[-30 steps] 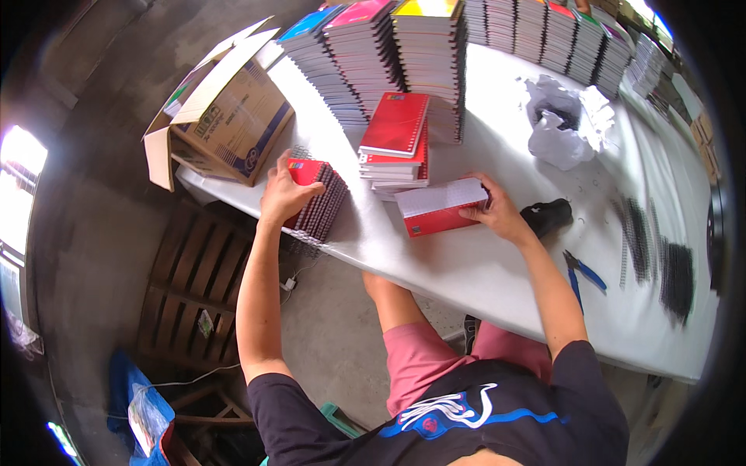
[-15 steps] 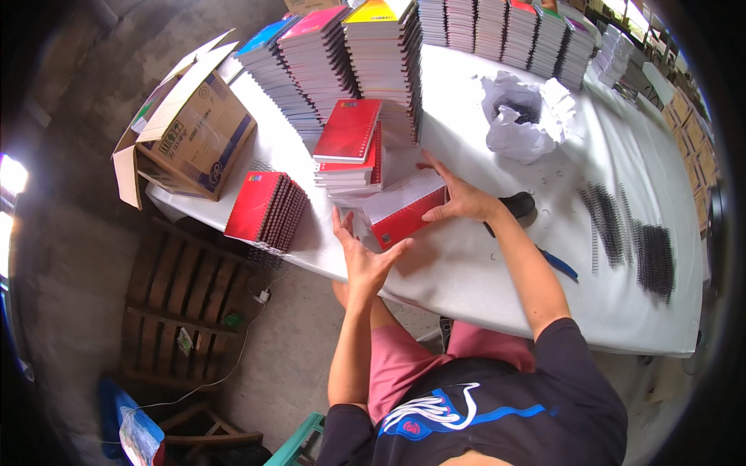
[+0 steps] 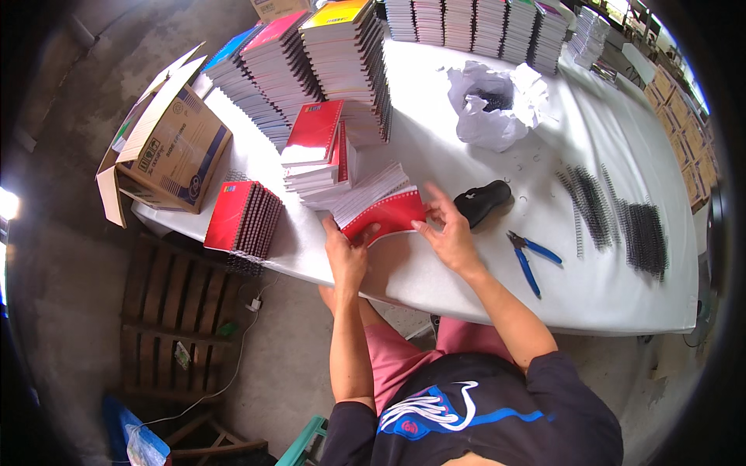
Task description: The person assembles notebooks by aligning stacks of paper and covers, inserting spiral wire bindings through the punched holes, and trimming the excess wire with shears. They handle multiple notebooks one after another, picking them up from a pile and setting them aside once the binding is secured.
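left hand (image 3: 346,255): grasping near-left corner of red-covered notebook stack (image 3: 379,206), thumb on cover, fingers underneath.
right hand (image 3: 447,233): grasping same stack at its right edge, fingertips pinching the red cover.
red-covered notebook stack: tilted, white page edges facing up-left, held at the near edge of the white table (image 3: 435,279), just in front of the red notebook pile.
blue-handled pliers (image 3: 528,256): lying flat right of right hand, near the table's near edge, apart from the hand.
black handheld tool (image 3: 482,200): just beyond right hand fingers, not touched.
spiral-bound red pile (image 3: 242,221): at near-left corner of table, overhanging the edge, well apart from left hand.
red notebook pile (image 3: 318,151): stacked flat, just behind the held stack.
black spiral coils (image 3: 618,221): loose rows at right side of table, well apart from both hands.
cardboard box (image 3: 167,147): open flaps, at left edge of table.
white plastic bag (image 3: 497,105): crumpled, mid-table toward far side, dark coils inside.
tall notebook stacks (image 3: 311,62): far-left corner, fanned, mixed cover colours.
far row of stacks (image 3: 482,27): along the far edge.
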Available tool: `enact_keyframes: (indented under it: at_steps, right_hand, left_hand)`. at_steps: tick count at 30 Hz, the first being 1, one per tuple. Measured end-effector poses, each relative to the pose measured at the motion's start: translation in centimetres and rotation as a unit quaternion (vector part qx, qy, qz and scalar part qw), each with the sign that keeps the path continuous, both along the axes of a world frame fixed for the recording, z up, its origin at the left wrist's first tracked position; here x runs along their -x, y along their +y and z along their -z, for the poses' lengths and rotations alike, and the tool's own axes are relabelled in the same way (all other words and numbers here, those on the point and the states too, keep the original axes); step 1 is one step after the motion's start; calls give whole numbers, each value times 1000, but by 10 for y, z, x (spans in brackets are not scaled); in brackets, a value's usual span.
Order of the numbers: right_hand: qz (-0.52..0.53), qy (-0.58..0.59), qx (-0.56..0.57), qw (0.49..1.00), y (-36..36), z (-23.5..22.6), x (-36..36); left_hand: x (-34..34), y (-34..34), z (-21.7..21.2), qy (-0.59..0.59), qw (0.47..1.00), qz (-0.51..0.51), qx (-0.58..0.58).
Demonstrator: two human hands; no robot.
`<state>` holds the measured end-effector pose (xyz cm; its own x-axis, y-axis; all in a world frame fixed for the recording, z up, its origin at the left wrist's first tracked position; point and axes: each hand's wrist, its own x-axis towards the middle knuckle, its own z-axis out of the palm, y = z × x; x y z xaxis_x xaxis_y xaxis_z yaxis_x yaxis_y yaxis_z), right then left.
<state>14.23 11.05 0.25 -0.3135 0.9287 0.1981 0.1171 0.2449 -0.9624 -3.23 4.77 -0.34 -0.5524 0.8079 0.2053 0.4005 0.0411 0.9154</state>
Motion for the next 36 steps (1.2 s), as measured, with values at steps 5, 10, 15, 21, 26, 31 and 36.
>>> enact_keyframes:
  at_steps: [5,10,15,21,26,31,36]
  right_hand:
    - [-85,30,23,996,26,10,-5]
    - [-46,-30,-100,993,22,8,-2]
    - [-65,27,-50,996,23,18,0]
    - [-21,-1,4,1000,9,0,5]
    - [5,-11,-28,1000,4,6,12]
    - [24,-80,-156,984,-3,8,10]
    - [-5,-87,-187,979,-17,17,6]
  left_hand:
    - [19,-6,-1,5,998,60,-17]
    - [-18,-17,-3,257,940,-175,-137]
    - [-21,-20,-13,500,857,-118,47]
    - [-22,-16,-11,562,814,-137,-52]
    - [-10,-18,-2,620,760,-166,-104]
    - [-10,-31,0,595,798,-76,-55]
    - [-19,-36,-12,519,852,-48,-48]
